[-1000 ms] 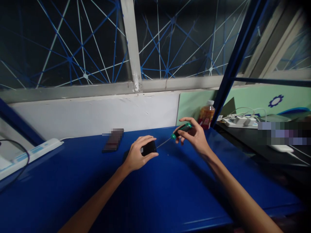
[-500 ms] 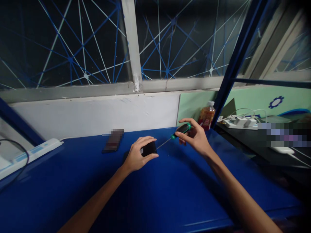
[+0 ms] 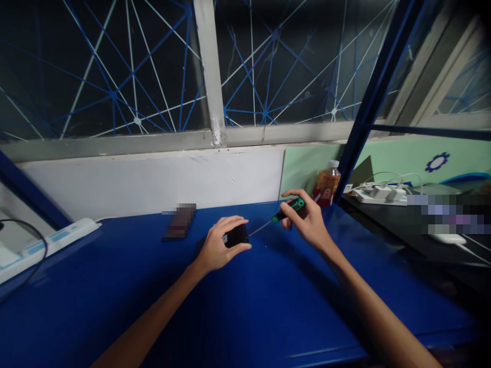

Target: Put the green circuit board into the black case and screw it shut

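My left hand (image 3: 220,243) is closed around a small black box-shaped device (image 3: 238,235), thumb along its near side and fingers over its far side. A pale patch shows on the device close to my fingers. In my right hand (image 3: 307,217) is a screwdriver (image 3: 290,210) with a green and black handle, gripped between thumb and fingers. Its thin metal shaft slants down to the left, and the tip meets or nearly meets the device's right end. Whether it sits in a screw is too small to tell.
On the blue table (image 3: 245,312), a dark flat phone-like object (image 3: 179,223) lies back left. A white power strip (image 3: 57,243) with a cable is at the left edge. A drink bottle (image 3: 327,183) stands back right, near a blue post (image 3: 360,112) and another power strip (image 3: 378,194).
The screwdriver handle has turned in my right hand, and my fingers have shifted slightly on it. My left hand and the device stay almost in place.
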`<state>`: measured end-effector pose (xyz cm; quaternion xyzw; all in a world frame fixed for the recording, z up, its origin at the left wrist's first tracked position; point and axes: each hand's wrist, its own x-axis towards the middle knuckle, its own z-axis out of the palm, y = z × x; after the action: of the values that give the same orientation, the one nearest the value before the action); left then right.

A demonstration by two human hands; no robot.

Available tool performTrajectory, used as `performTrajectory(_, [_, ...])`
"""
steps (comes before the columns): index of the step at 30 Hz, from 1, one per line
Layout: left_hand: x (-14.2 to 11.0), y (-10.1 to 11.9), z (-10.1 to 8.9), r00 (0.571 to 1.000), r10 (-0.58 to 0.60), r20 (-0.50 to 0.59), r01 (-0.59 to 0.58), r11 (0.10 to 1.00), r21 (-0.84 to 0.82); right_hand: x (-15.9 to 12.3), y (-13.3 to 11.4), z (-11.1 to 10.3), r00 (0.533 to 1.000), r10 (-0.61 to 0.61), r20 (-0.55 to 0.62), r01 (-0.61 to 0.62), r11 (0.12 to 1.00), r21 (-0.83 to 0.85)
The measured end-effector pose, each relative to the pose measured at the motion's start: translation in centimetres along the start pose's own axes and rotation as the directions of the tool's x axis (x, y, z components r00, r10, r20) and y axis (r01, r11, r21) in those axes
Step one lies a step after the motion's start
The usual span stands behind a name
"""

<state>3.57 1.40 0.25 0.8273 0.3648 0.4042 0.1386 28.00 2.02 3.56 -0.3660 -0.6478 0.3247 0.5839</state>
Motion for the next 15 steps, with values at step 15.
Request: performTrajectory(15, [-0.06, -0.1, 0.14, 1.0, 0.0, -0.013, 0.0, 1.0, 0.001, 0.4, 0.51, -0.73, 0.991, 0.047, 0.123, -0.062, 0.99, 0.125])
